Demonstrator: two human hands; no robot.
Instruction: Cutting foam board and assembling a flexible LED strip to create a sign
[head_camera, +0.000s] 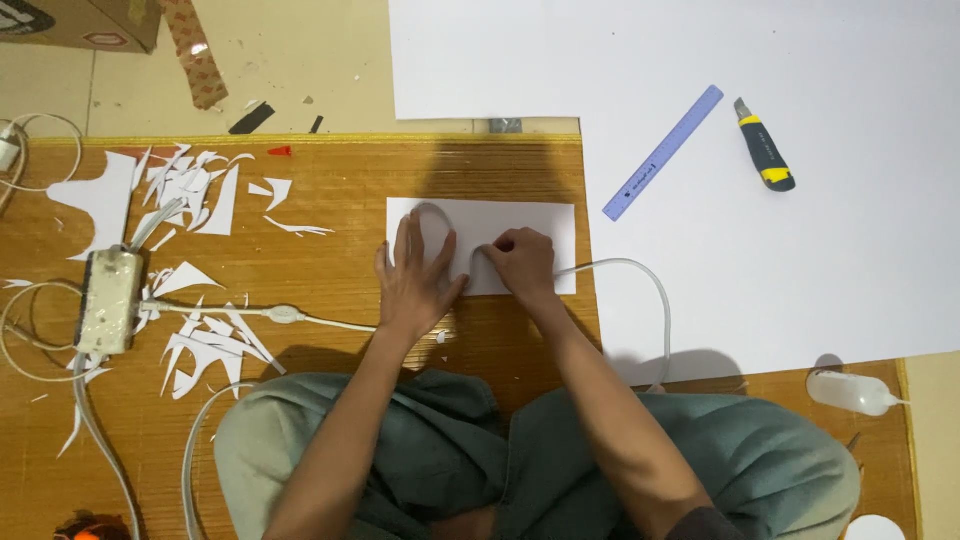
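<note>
A small white rectangle of paper lies on a woven straw mat. My left hand lies flat on its left part with fingers spread, pressing it down. My right hand rests on the paper's lower middle with fingers curled; a thin pale curved strip arcs from it over the paper, and I cannot tell whether the fingers pinch it. A white cable loops out to the right of that hand.
A big white sheet covers the floor at right, carrying a purple ruler and a grey-yellow utility knife. White paper scraps and a power strip with cables lie left. A glue bottle sits lower right. My knees fill the bottom.
</note>
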